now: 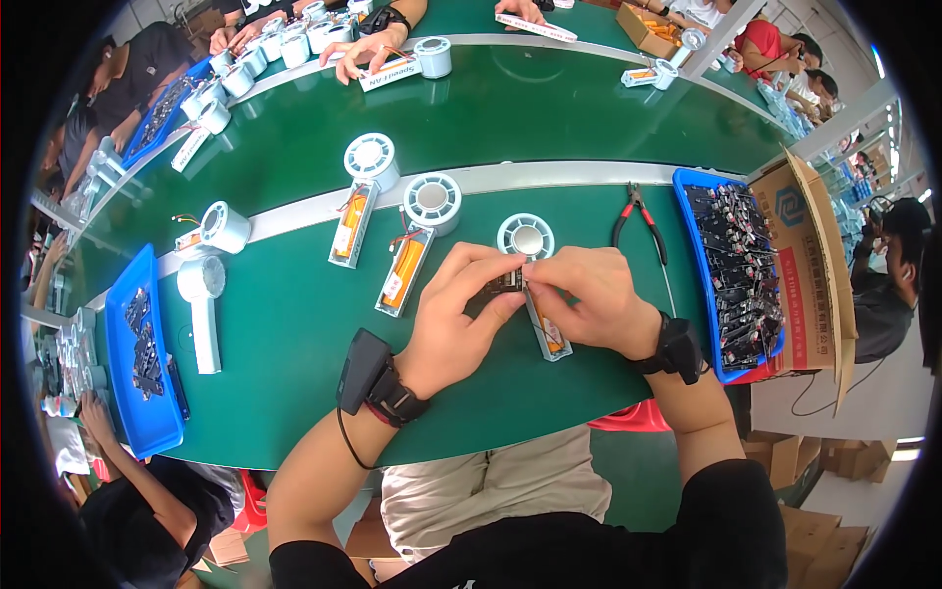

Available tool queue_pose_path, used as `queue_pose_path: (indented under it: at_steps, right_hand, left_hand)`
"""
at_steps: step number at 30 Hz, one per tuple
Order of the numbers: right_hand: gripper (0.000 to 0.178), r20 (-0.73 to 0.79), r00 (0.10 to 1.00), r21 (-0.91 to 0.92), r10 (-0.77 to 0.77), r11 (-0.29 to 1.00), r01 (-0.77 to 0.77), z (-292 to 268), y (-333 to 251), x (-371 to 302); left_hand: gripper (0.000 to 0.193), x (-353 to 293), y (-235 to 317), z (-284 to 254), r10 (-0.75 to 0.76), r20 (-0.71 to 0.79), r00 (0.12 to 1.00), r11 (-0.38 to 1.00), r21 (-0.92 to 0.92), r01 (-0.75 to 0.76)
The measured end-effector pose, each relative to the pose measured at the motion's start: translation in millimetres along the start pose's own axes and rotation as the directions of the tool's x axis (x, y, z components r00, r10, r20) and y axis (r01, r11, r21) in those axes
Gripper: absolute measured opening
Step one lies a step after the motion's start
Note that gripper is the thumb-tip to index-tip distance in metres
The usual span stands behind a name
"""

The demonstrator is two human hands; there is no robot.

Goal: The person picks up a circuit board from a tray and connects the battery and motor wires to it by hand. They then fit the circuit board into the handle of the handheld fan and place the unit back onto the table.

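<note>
A small black circuit board (505,282) is pinched between the thumb and fingers of my left hand (451,314). My right hand (603,299) has its fingertips closed at the board's right edge; what they pinch is too small to make out. Beneath both hands lies an open-handled handheld fan (527,239), its round head pointing away from me. An orange battery (554,341) shows in the lower end of its handle, while the hands cover the middle. Two more open fans, one (432,203) nearer and one (371,160) farther, lie to the left with batteries in their handles.
Red-handled pliers (636,218) and a thin screwdriver shaft (669,290) lie right of my hands. A blue tray (680,182) of black boards stands beside a cardboard box (800,285). Left are a white fan (204,314) and another blue tray (147,417). Co-workers sit across the green conveyor (549,118).
</note>
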State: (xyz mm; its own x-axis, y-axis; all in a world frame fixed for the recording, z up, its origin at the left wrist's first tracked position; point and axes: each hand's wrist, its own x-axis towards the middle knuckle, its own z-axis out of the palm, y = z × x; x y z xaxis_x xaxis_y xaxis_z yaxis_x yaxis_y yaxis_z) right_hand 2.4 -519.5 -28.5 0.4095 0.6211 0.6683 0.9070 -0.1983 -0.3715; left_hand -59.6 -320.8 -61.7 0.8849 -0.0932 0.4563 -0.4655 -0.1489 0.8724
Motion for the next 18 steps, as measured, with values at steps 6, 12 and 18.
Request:
queue_pose_path:
  at_steps: [6, 12, 18]
  right_hand:
    - [0.024, 0.008, 1.000, 0.015, -0.020, 1.000, 0.020, -1, 1, 4]
    - [0.024, 0.025, 0.987, 0.164, 0.160, 0.973, -0.162, 2, 0, -7]
    - [0.018, 0.043, 0.902, 0.339, 0.429, 0.843, -0.417, 9, -3, -23]
  left_hand:
    - [0.039, 0, 0, 0, 0.029, -0.027, 0.999, 0.999, -0.014, -0.030]
    - [0.037, -2, -1, 2, 0.034, -0.068, 0.997, 0.998, -0.054, -0.038]
    - [0.035, -7, -2, 6, 0.052, -0.126, 0.991, 0.997, -0.041, -0.058]
